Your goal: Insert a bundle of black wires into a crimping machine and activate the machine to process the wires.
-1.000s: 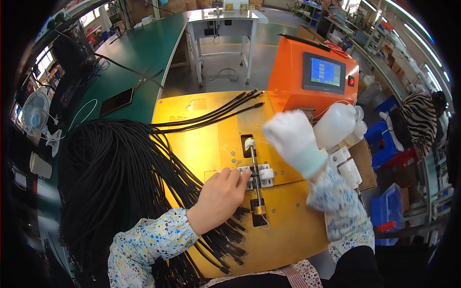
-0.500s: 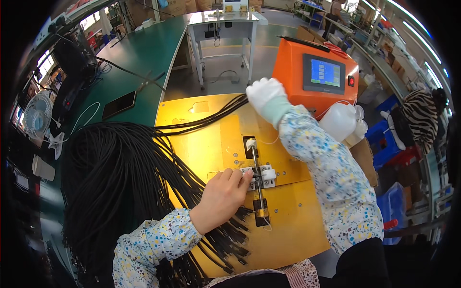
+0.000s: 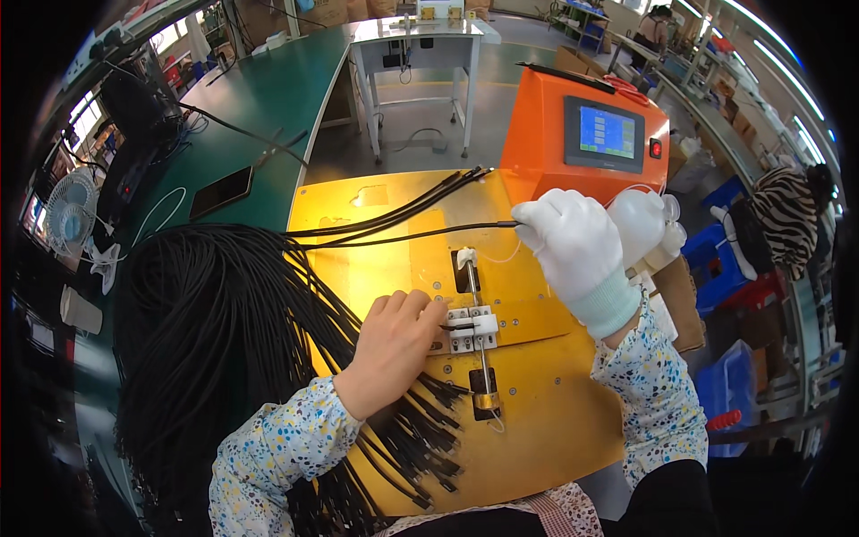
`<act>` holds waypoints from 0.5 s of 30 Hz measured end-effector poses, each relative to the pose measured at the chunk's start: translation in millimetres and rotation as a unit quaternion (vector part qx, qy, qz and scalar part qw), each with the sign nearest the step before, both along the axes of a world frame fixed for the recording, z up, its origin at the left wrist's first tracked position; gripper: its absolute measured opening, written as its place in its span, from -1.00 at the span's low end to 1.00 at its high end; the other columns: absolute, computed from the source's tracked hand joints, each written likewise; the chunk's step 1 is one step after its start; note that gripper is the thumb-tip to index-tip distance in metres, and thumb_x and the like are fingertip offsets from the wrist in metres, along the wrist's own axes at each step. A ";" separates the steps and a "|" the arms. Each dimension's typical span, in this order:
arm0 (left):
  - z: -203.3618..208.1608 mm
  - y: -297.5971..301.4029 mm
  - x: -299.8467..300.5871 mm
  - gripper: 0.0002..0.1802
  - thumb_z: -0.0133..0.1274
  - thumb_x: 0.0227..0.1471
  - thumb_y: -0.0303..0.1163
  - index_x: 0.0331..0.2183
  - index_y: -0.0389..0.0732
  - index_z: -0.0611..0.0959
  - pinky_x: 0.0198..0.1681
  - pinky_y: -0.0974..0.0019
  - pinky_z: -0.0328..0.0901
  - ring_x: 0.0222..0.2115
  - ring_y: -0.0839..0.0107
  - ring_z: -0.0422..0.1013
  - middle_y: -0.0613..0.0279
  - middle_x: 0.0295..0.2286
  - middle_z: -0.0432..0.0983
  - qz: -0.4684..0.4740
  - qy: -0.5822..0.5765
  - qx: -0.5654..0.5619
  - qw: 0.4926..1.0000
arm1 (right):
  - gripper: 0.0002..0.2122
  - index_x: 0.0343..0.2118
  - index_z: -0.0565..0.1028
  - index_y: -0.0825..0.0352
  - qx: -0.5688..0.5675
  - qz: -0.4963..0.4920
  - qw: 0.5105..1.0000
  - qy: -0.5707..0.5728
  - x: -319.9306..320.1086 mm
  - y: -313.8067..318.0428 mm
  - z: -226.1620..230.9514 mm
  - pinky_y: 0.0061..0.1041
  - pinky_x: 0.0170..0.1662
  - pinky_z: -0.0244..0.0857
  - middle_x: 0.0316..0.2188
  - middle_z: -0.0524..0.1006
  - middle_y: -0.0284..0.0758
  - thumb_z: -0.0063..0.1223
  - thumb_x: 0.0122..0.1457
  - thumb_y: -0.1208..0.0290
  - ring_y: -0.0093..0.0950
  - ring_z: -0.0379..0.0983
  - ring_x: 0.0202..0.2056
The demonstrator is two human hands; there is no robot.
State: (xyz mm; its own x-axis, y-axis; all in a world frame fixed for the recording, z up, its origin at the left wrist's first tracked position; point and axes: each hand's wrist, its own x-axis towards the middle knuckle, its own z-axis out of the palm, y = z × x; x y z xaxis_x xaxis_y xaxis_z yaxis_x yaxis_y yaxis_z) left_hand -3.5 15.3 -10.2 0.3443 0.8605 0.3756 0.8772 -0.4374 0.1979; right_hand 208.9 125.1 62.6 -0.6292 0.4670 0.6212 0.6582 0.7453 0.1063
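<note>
My right hand, in a white glove, pinches the end of a single black cable and holds it stretched over the plate's far part. My bare left hand has its fingers together at the left side of a small white clamp block. From its fingertips a short black cable piece runs into the block. A metal rod passes the block, with a brass-coloured fitting at its near end. Several other cables lie in a loose group at the plate's far edge.
A thick bundle of black cables hangs over the left side of the golden plate. An orange machine with a screen stands at the far right, beside a white bottle. A phone lies on the green table.
My right hand has moved right and nearer, now holding one cable; the other cables it held lie on the plate. My left hand has shifted slightly left.
</note>
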 end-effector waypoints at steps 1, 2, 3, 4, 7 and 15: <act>-0.3 1.6 -1.0 -0.78 0.15 -0.16 -0.49 -0.35 -0.20 0.54 -0.17 0.25 0.23 -0.33 0.23 0.35 0.21 -0.39 0.43 -0.015 0.005 -0.018 1.000 | -0.84 -0.35 0.48 0.26 0.000 -0.001 1.000 0.000 1.5 -0.5 -1.3 -0.39 -0.35 0.27 -0.54 0.41 -0.36 0.16 -0.05 0.49 -0.34 0.39 -0.42; 0.0 2.6 -1.2 -0.78 0.15 -0.16 -0.49 -0.35 -0.20 0.54 -0.17 0.25 0.23 -0.33 0.23 0.35 0.21 -0.39 0.43 -0.017 0.004 -0.017 1.000 | -0.87 -0.37 0.49 0.29 -0.026 -0.003 0.999 0.038 2.9 -0.6 -2.8 -0.41 -0.34 0.27 -0.53 0.42 -0.33 0.15 -0.02 0.50 -0.33 0.40 -0.41; 0.4 2.4 -1.9 -0.81 0.14 -0.15 -0.49 -0.38 -0.19 0.53 -0.16 0.24 0.22 -0.30 0.22 0.35 0.21 -0.37 0.44 -0.023 0.010 -0.021 0.999 | -0.89 -0.39 0.49 0.32 -0.053 -0.003 0.996 0.077 3.1 -1.3 -5.2 -0.42 -0.33 0.28 -0.52 0.43 -0.31 0.15 0.00 0.51 -0.33 0.42 -0.41; 2.5 2.4 -2.6 -0.84 0.14 -0.14 -0.49 -0.40 -0.19 0.53 -0.14 0.23 0.21 -0.27 0.21 0.34 0.21 -0.35 0.44 -0.029 0.015 -0.025 0.999 | -0.89 -0.39 0.49 0.32 -0.053 -0.002 0.996 0.078 2.9 -3.2 -7.7 -0.42 -0.33 0.28 -0.52 0.43 -0.31 0.15 0.00 0.51 -0.33 0.42 -0.41; 39.8 -6.1 -12.0 -0.81 0.17 -0.15 -0.48 -0.39 -0.21 0.54 -0.07 0.20 0.21 -0.20 0.16 0.33 0.17 -0.27 0.45 -0.151 -0.048 -0.148 0.976 | -0.92 -0.39 0.50 0.38 -0.267 0.051 0.942 0.199 6.5 -16.0 -20.3 -0.46 -0.31 0.30 -0.49 0.47 -0.25 0.11 0.05 0.54 -0.35 0.45 -0.41; 31.7 -8.6 10.4 -0.81 0.08 0.03 -0.53 -0.26 -0.28 0.47 -0.33 0.26 0.33 -0.41 0.14 0.45 0.01 -0.42 0.48 -0.033 -0.245 -0.250 0.936 | -0.92 -0.39 0.54 0.34 -0.419 0.116 0.884 0.173 -1.2 -65.3 -39.0 -0.35 -0.30 0.34 -0.45 0.51 -0.18 0.12 0.05 0.48 -0.21 0.48 -0.36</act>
